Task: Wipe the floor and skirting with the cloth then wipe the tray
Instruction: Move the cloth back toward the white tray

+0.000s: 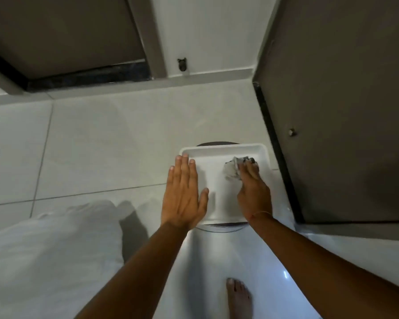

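A white rectangular tray [219, 151] rests on a round dark object on the light tiled floor [113, 139]. My left hand [184, 194] lies flat with fingers spread on the tray's left edge, holding nothing. My right hand [253, 189] is inside the tray at its right side, closed on a crumpled grey-white cloth [232, 171] pressed against the tray bottom. The pale skirting [207, 78] runs along the wall base beyond the tray.
A dark door [343, 111] stands close to the tray's right side, with a black strip at its foot. Another dark door panel [62, 35] is at the far left. White fabric [51, 256] bulges at the lower left. My bare foot [238, 298] stands below the tray.
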